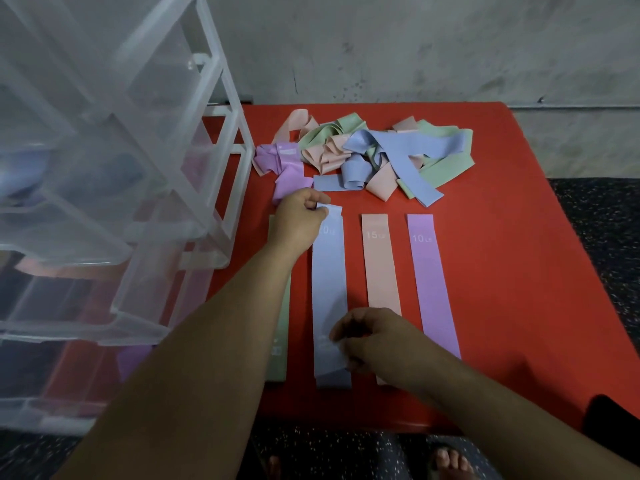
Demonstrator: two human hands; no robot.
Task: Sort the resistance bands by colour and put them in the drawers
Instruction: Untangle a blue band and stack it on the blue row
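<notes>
On the red table [502, 237] several bands lie flat side by side. A blue band [329, 282] is stretched lengthwise between my hands: my left hand [299, 220] pinches its far end and my right hand [367, 337] pinches its near end. A green band [282, 327] lies to its left, mostly under my left forearm. A pink band [381, 268] and a purple band [433, 282] lie to its right. A tangled pile of mixed bands [363, 157] sits at the back of the table. The clear plastic drawer unit [114, 188] stands at the left.
A grey wall rises behind the table. Dark speckled floor shows to the right and in front, where a person's toes are in view. The drawers hold faint blue, pink and purple shapes. A dark object [613, 420] sits at the table's near right corner.
</notes>
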